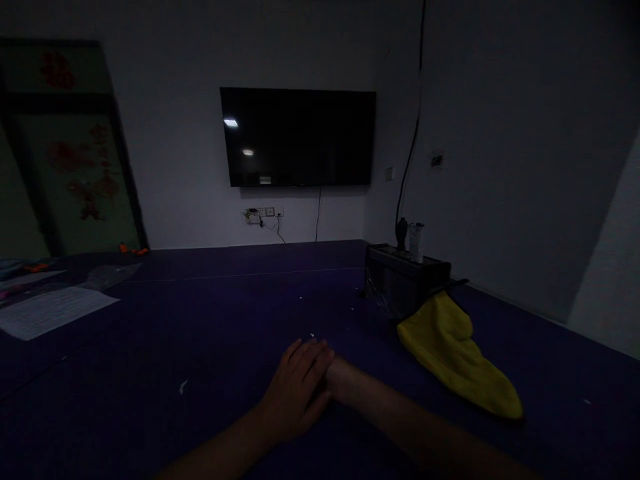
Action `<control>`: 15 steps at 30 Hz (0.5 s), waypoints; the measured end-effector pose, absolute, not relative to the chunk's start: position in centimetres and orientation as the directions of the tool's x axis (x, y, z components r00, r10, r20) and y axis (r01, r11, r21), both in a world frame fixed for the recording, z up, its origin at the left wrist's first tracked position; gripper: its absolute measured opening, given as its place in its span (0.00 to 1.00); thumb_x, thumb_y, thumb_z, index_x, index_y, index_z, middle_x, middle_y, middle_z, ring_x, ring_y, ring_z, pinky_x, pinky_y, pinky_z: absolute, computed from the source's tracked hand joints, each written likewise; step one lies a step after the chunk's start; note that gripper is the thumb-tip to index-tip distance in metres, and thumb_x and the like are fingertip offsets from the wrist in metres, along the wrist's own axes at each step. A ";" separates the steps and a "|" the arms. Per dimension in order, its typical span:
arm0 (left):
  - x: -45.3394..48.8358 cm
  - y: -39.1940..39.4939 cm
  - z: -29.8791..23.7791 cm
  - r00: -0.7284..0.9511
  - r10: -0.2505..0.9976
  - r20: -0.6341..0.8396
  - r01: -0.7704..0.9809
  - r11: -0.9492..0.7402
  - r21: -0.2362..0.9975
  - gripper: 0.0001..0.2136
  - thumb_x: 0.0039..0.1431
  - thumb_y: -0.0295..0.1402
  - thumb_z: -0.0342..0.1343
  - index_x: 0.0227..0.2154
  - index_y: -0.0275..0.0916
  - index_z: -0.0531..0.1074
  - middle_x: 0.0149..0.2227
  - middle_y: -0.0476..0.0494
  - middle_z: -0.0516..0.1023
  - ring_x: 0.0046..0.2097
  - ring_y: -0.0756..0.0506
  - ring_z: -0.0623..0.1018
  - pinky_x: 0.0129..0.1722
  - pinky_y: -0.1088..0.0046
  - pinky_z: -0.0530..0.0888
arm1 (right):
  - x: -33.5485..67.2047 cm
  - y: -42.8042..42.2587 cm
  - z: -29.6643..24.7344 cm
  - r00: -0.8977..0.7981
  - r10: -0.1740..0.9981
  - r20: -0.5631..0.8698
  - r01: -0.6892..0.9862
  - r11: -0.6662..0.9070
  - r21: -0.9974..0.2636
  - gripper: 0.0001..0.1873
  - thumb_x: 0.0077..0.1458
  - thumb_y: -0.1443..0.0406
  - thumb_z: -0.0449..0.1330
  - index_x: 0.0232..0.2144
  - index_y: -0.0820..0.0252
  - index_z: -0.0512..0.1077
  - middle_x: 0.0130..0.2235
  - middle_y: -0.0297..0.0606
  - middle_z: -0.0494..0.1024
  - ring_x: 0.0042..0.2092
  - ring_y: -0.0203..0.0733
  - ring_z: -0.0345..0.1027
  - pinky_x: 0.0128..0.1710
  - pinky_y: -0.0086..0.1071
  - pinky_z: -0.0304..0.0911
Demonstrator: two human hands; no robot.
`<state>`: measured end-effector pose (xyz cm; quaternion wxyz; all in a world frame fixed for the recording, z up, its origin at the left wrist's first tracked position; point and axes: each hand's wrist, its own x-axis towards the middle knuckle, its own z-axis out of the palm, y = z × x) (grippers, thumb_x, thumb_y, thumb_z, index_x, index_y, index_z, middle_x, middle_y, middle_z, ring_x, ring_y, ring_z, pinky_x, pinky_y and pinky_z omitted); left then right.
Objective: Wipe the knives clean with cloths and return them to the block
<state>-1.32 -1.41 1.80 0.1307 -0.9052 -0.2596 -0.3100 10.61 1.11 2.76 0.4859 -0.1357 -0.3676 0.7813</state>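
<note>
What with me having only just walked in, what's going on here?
The person's left hand lies over their right hand, above the purple surface. No object shows in either hand, though the right is partly hidden. Off to the right, a yellow cloth lies beside a dark box with a pale cylinder standing on top. A printed sheet lies at far left, and a dark-screened television hangs on the wall.

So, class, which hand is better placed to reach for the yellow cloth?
Probably the right hand: it is nearer the yellow cloth, off to the right. The left hand, partly over it, may need lifting first.
</note>
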 end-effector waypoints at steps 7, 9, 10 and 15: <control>-1.7 -1.1 1.7 0.683 0.449 0.577 0.604 -0.791 -0.100 0.24 0.58 0.33 0.46 0.57 0.40 0.52 0.61 0.37 0.54 0.61 0.40 0.53 0.56 0.54 0.58 | 17.0 4.4 13.7 -0.069 0.987 0.147 -0.585 0.080 -0.807 0.08 0.50 0.71 0.55 0.30 0.63 0.75 0.27 0.40 0.79 0.26 0.37 0.73 0.26 0.26 0.66; -1.7 -1.2 1.8 0.689 0.449 0.569 0.595 -0.799 -0.090 0.21 0.58 0.32 0.46 0.55 0.40 0.56 0.59 0.38 0.58 0.60 0.40 0.57 0.54 0.56 0.60 | 18.8 4.3 16.9 0.057 0.973 0.225 -0.573 0.216 -0.791 0.08 0.52 0.69 0.55 0.32 0.61 0.74 0.27 0.37 0.79 0.27 0.34 0.73 0.28 0.24 0.66; -1.7 -1.1 1.7 0.689 0.448 0.570 0.592 -0.802 -0.085 0.19 0.58 0.32 0.46 0.53 0.40 0.59 0.56 0.38 0.61 0.58 0.41 0.60 0.53 0.57 0.62 | 19.7 4.2 18.2 0.143 0.950 0.277 -0.553 0.308 -0.774 0.08 0.51 0.68 0.55 0.31 0.60 0.74 0.27 0.36 0.79 0.27 0.34 0.73 0.28 0.24 0.65; -1.3 -0.2 0.0 0.670 0.447 0.592 0.621 -0.775 -0.118 0.08 0.59 0.29 0.43 0.32 0.39 0.68 0.33 0.45 0.74 0.35 0.48 0.73 0.34 0.71 0.68 | 24.5 4.1 20.2 0.750 0.396 0.530 0.046 0.769 -0.638 0.10 0.49 0.65 0.51 0.29 0.62 0.72 0.26 0.34 0.75 0.26 0.34 0.70 0.27 0.27 0.65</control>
